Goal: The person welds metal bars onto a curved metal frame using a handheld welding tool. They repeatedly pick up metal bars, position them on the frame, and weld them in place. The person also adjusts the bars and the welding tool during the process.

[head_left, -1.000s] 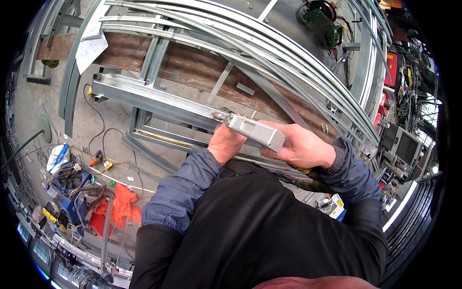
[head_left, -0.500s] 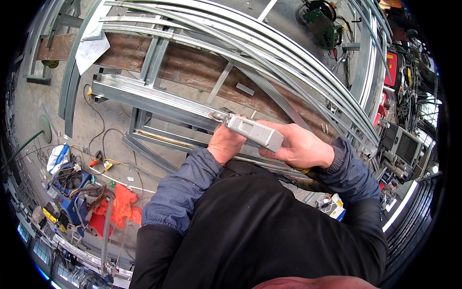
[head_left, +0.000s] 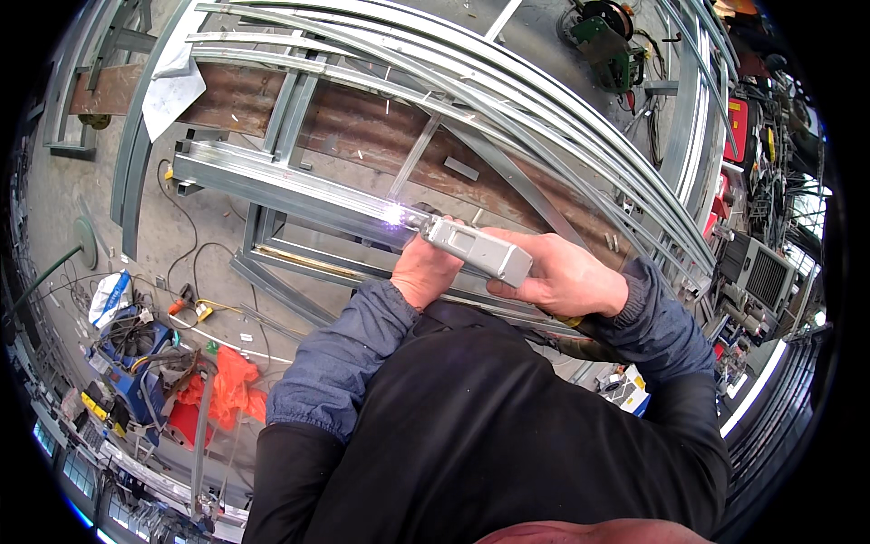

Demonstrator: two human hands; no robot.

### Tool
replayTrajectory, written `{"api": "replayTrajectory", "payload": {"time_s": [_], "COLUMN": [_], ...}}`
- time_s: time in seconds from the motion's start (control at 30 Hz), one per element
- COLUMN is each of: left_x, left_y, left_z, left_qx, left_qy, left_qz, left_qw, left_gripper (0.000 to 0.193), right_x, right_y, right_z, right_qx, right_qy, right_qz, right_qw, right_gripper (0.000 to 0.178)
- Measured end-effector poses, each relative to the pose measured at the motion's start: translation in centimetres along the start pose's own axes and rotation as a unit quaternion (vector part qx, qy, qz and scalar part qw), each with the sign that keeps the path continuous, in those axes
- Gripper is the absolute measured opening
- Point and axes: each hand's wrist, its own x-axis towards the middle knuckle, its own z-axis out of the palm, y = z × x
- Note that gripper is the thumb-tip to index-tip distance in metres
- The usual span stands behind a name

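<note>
The right hand [head_left: 580, 281] is closed around the rear of a grey box-shaped tool [head_left: 482, 252], its thumb on the near side. The left hand [head_left: 428, 270] is curled just under the tool's front end; its fingers are largely hidden, so I cannot tell how tightly it grips or exactly what it holds.

The tool is near the middle of the view, just in front of the person's body and over the right part of a long metal beam [head_left: 281, 181]. At its nozzle [head_left: 418, 218] a violet-white bright spot [head_left: 393, 215] glows on the beam. This looks like a weld in progress, though the glare hides the seam. The next move probably calls for 2 steady hands, with the nozzle kept at an even gap and angle.

The tool's long axis slants from the upper left, where the nozzle points, to the lower right, where the blunt rear end is. The beam slants much the same way, so the 2 axes run roughly parallel
</note>
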Motion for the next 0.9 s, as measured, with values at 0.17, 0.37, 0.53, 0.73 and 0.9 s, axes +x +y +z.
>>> {"api": "replayTrajectory", "payload": {"time_s": [0.17,0.37,0.53,0.73,0.9], "left_x": [-0.12,-0.04,-0.04,-0.04,-0.09], "left_y": [-0.04,-0.05,0.05,0.05,0.04], "left_z": [0.26,0.07,-0.20,-0.02,0.38], "left_qx": [-0.007,0.006,0.006,0.008,0.013], "left_qy": [0.005,-0.002,0.000,-0.010,-0.013], "left_qz": [0.001,0.007,0.002,0.005,0.007], "left_qw": [1.000,1.000,1.000,1.000,1.000], "left_gripper": [0.030,0.031,0.031,0.034,0.034], "right_x": [0.01,0.07,0.08,0.00,0.02], "right_y": [0.07,0.38,0.22,0.47,0.60], "right_z": [-0.06,-0.06,-0.19,-0.26,-0.28], "right_qx": [-0.007,-0.010,-0.007,-0.006,0.005], "right_qy": [-0.001,0.000,-0.003,-0.003,-0.002], "right_qz": [-0.003,-0.010,-0.006,0.005,-0.012], "right_qw": [1.000,1.000,1.000,1.000,1.000], "right_gripper": [0.069,0.069,0.068,0.068,0.067]}}
